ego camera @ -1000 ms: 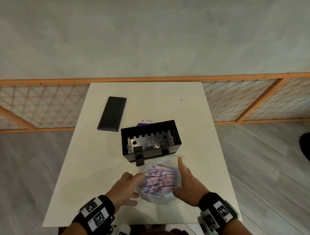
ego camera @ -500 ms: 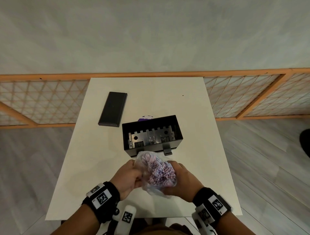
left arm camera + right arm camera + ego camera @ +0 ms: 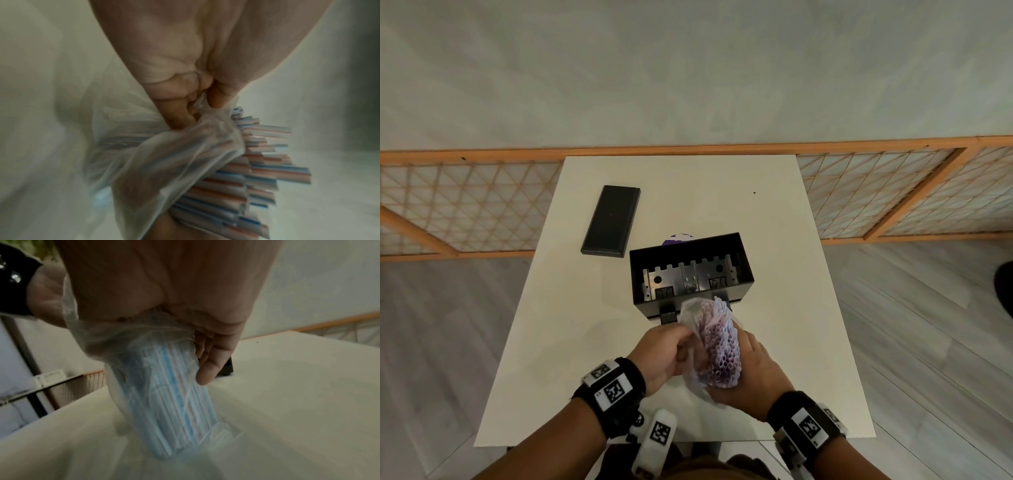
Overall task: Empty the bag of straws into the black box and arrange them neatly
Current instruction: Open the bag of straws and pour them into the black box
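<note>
The left hand (image 3: 666,353) pinches the bag (image 3: 697,370) edge; the right hand (image 3: 751,377) wraps the straws (image 3: 722,346), held upright just before the open box (image 3: 690,272) on the table (image 3: 571,329).

A thin, crinkled clear plastic bag (image 3: 690,310) holds smooth striped straws (image 3: 722,353); the matt black box (image 3: 743,270) has a dull metal insert (image 3: 688,279).
</note>
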`<state>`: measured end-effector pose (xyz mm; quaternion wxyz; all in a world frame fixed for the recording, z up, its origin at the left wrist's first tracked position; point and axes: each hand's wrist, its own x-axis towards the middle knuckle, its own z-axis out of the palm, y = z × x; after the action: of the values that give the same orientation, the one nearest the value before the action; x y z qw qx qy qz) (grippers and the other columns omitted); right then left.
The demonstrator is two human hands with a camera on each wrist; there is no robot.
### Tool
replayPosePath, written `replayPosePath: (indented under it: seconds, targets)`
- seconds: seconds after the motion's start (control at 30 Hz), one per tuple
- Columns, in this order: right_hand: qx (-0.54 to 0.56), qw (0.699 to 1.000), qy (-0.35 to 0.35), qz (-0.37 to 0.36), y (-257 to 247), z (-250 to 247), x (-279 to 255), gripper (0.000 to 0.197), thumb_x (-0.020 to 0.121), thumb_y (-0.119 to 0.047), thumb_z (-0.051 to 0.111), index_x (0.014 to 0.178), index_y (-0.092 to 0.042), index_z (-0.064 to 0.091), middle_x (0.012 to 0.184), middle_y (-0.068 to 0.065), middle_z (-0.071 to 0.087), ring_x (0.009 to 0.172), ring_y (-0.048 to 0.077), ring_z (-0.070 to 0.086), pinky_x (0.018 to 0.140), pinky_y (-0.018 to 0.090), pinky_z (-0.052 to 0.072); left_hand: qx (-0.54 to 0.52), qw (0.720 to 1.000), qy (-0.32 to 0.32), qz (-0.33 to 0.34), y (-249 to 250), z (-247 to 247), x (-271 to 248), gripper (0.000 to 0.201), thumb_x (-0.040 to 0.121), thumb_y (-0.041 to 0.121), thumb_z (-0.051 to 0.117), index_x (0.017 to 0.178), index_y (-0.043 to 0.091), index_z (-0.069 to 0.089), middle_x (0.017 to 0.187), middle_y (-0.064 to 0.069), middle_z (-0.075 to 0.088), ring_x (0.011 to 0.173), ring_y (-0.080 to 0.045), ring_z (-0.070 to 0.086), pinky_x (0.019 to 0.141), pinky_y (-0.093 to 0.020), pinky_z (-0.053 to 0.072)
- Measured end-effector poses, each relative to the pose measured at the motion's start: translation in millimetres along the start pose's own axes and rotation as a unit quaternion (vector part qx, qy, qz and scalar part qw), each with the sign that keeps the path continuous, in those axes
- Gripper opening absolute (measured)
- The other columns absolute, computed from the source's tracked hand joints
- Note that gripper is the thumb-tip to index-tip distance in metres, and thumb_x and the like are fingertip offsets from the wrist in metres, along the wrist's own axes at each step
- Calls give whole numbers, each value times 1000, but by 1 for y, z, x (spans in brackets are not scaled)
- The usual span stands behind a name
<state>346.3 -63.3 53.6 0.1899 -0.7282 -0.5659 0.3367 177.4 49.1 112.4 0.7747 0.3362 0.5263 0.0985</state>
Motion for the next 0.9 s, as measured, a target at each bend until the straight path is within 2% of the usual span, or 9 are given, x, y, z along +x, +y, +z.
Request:
replayPosePath:
  seconds: [0.1, 0.13, 0.2, 0.27, 0.4, 0.57, 0.67, 0.8, 0.9]
  targets:
    - [75, 997, 13, 7, 0, 1, -1, 109, 61, -79, 75, 151, -39, 30, 141, -20, 46, 127, 0, 47, 105, 25, 46, 65, 998, -14, 11, 2, -3, 4, 17, 84, -4, 52, 92, -7, 67, 85, -27, 69, 73, -28, 66, 66, -32, 54]
    - [103, 994, 18, 9, 0, 0, -2, 102, 63, -75, 78, 148, -40, 34, 138, -22, 49, 125, -3, 49, 104, 23, 46, 123, 992, -16, 23, 0, -5, 6, 20, 82, -4, 52, 94, -3, 69, 87, -19, 72, 77, -24, 68, 69, -30, 54]
    - [166, 986, 22, 26, 5, -3, -1, 86, 67, -56, 83, 141, -40, 43, 129, -28, 55, 118, -10, 53, 99, 20, 49, 264, 963, -32, 53, -6, -8, 9, 36, 89, -1, 50, 103, 24, 71, 97, 1, 77, 89, -14, 72, 81, -31, 60]
    - [202, 978, 19, 50, 11, -6, 0, 73, 69, -46, 84, 133, -44, 48, 119, -34, 60, 111, -15, 57, 91, 15, 49, 346, 934, -56, 64, -12, -9, 9, 44, 89, 6, 51, 116, 39, 61, 113, 8, 73, 106, -11, 69, 93, -35, 59]
    - [234, 969, -6, 78, 24, -4, 4, 73, 69, -49, 86, 133, -45, 50, 120, -33, 63, 112, -10, 60, 97, 21, 50, 411, 901, -113, 83, -22, -10, 15, 68, 78, 30, 65, 143, 32, 45, 126, 13, 62, 112, -4, 62, 94, -25, 55]
    - [283, 954, -50, 82, 27, 4, 6, 79, 69, -48, 91, 137, -34, 54, 127, -18, 67, 117, 1, 64, 102, 33, 53, 511, 848, -14, 141, -25, -10, 28, 108, 55, 56, 79, 149, 31, 33, 142, 8, 26, 132, -13, 34, 111, -30, 40]
    - [307, 945, -72, 80, 15, -1, 6, 57, 76, -39, 86, 128, -35, 64, 121, -13, 71, 114, 7, 67, 100, 35, 55, 487, 860, -34, 150, -19, -7, 33, 95, 66, 57, 82, 148, 33, 40, 152, 7, 33, 141, -14, 35, 116, -30, 34]
    - [321, 939, -84, 90, -4, -22, -1, 30, 87, -46, 65, 116, -53, 67, 118, -21, 71, 113, 1, 65, 103, 34, 53, 376, 910, -62, 164, -11, -7, 14, 52, 85, 57, 66, 133, 39, 55, 128, 15, 66, 120, -3, 61, 105, -40, 52]
    - [357, 925, -100, 81, -24, -45, -5, 32, 97, -48, 56, 127, -39, 65, 124, -14, 71, 118, 7, 65, 106, 42, 51, 297, 932, -76, 196, 0, -10, -11, 65, 88, 58, 61, 147, 43, 39, 137, 21, 62, 126, 2, 58, 106, -30, 50]
